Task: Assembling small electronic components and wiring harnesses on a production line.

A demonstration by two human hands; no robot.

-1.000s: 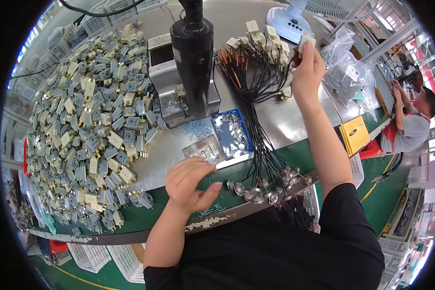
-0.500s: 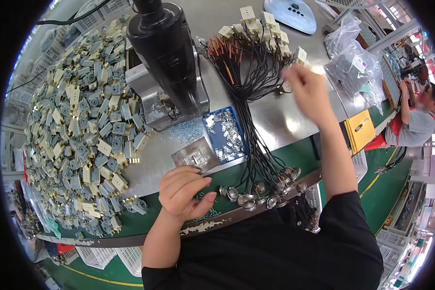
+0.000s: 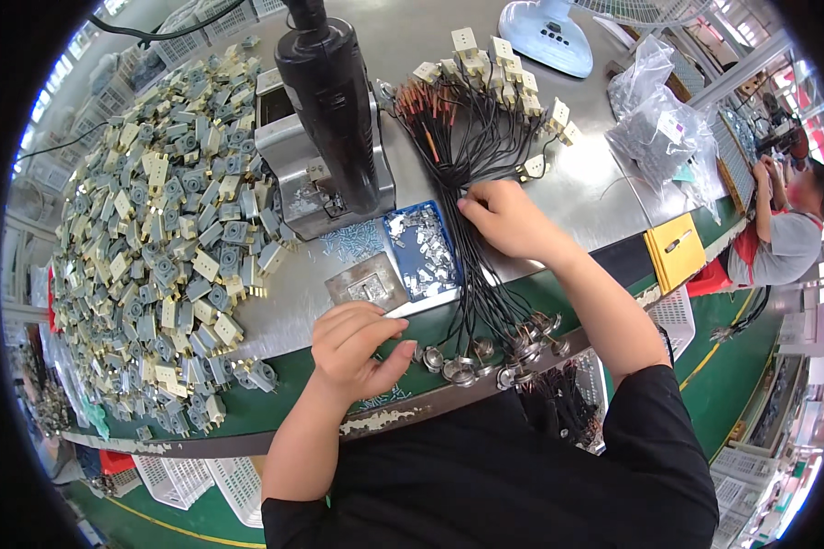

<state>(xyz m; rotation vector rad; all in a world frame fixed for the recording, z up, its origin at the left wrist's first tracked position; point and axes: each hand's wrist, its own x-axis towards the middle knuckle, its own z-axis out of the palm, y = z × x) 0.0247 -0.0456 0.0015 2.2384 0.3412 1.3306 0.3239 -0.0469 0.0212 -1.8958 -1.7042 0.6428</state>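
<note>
A bundle of black cables [image 3: 468, 252] lies across the bench toward me, with cream plug blocks [image 3: 501, 73] and orange-red ends [image 3: 426, 105] at its far end. Round metal pieces [image 3: 462, 370] hang from the near end at the bench edge. My right hand [image 3: 513, 221] is closed, its fingertips pinching at the bundle's middle; how many cables it grips is hidden. My left hand [image 3: 350, 346] hovers by a flat metal fixture [image 3: 366, 284], fingers bent and thumb apart, with nothing visible in it. Beside the fixture lies a blue tray [image 3: 419, 261] of small metal parts.
A big heap of grey and cream plug parts [image 3: 174, 238] covers the left. A black power driver [image 3: 330, 110] stands over a metal screw feeder [image 3: 316, 188], near loose blue screws [image 3: 352, 242]. Plastic bags [image 3: 655, 128] and a yellow pad [image 3: 676, 251] lie right; a co-worker [image 3: 783, 238] sits beyond.
My right hand has come left and nearer, from the cream plug blocks to the cable bundle. My left hand has barely moved. The view has shifted slightly.
</note>
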